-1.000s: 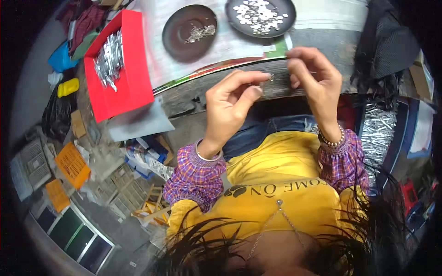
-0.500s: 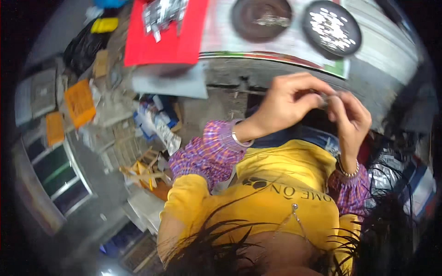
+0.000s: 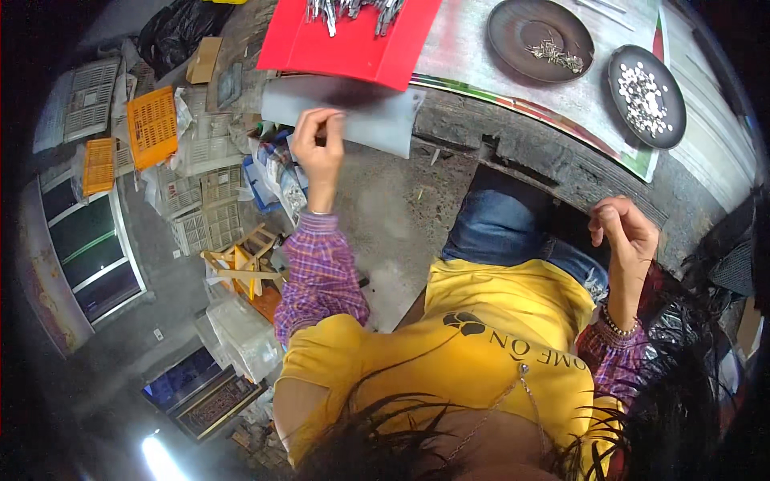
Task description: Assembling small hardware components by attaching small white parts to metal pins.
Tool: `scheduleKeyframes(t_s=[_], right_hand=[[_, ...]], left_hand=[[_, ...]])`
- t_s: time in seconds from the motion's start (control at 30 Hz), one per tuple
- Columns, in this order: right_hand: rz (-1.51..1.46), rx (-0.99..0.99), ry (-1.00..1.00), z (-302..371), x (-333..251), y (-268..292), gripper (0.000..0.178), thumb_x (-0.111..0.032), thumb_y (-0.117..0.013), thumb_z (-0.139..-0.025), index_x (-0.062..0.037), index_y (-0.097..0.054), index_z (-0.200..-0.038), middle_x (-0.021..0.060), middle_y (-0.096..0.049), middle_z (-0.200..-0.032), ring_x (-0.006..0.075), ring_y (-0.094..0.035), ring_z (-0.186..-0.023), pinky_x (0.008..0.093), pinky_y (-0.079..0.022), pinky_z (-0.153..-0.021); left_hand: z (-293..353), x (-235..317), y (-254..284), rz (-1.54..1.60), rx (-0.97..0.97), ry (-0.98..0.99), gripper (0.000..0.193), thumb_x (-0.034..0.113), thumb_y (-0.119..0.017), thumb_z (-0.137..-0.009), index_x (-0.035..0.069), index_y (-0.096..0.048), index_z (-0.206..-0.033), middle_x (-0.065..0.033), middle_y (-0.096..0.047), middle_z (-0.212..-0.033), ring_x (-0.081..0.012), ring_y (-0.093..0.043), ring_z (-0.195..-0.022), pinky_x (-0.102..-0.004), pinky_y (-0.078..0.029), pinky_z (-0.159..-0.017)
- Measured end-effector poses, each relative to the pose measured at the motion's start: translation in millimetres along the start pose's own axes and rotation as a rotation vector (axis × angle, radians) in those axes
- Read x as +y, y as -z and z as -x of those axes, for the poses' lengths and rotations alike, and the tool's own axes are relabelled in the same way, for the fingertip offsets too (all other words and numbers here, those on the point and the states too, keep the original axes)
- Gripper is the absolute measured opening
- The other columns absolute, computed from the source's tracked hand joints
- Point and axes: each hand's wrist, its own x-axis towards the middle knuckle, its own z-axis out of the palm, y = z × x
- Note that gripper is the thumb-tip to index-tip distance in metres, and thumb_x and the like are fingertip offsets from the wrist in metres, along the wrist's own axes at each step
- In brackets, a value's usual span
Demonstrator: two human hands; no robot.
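My left hand (image 3: 319, 144) is held out to the left, its fingers curled in, beside a pale sheet (image 3: 373, 128) below a red tray (image 3: 337, 50). Slim grey metallic pieces (image 3: 353, 10) lie in that tray. In front of the table's edge at the right is my right hand (image 3: 627, 228), thumb and fingers drawn together. Whatever either hand may hold is too small or hidden to see. On the table, a dark round dish (image 3: 513, 24) carries thin metal pins (image 3: 555, 56). The dark dish (image 3: 672, 132) to its right bears small white discs (image 3: 642, 96).
The worn table edge (image 3: 457, 128) runs above my jeans-clad lap (image 3: 501, 220). Orange crates (image 3: 152, 128), grey crates (image 3: 204, 216), a cardboard box (image 3: 204, 60) and a small wooden stool (image 3: 249, 260) stand at the left. A black bag (image 3: 176, 36) lies farther back.
My hands were together in front of the table's edge, fingertips meeting. They have parted: the left has swung far left to the red tray's near side, while the right stays at the right, slightly lower.
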Motion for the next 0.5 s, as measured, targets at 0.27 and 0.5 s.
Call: scheduleKeyframes(t_s=[0.27, 0.5], right_hand=[[0.029, 0.041, 0.004, -3, 5, -4, 0.016, -0.010, -0.055, -0.089, 0.0038, -0.060, -0.083, 0.0056, -0.058, -0.072, 0.0083, -0.049, -0.056, 0.0201, -0.038, -0.050], [0.042, 0.021, 0.010, -4, 10, -4, 0.015, -0.009, -0.055, -0.089, 0.0038, -0.061, -0.083, 0.0055, -0.058, -0.072, 0.0080, -0.050, -0.056, 0.0196, -0.038, -0.050]], left_hand=[[-16, 8, -38, -0.089, -0.092, -0.416, 0.014, 0.008, -0.071, -0.067, 0.009, -0.057, -0.068, -0.0033, -0.056, -0.066, -0.0206, -0.054, -0.062, -0.0321, -0.034, -0.058], [0, -24, -2, -0.130, -0.015, -0.208, 0.013, 0.004, -0.070, -0.069, 0.005, -0.057, -0.071, -0.0069, -0.058, -0.072, -0.0222, -0.056, -0.066, -0.0305, -0.039, -0.062]])
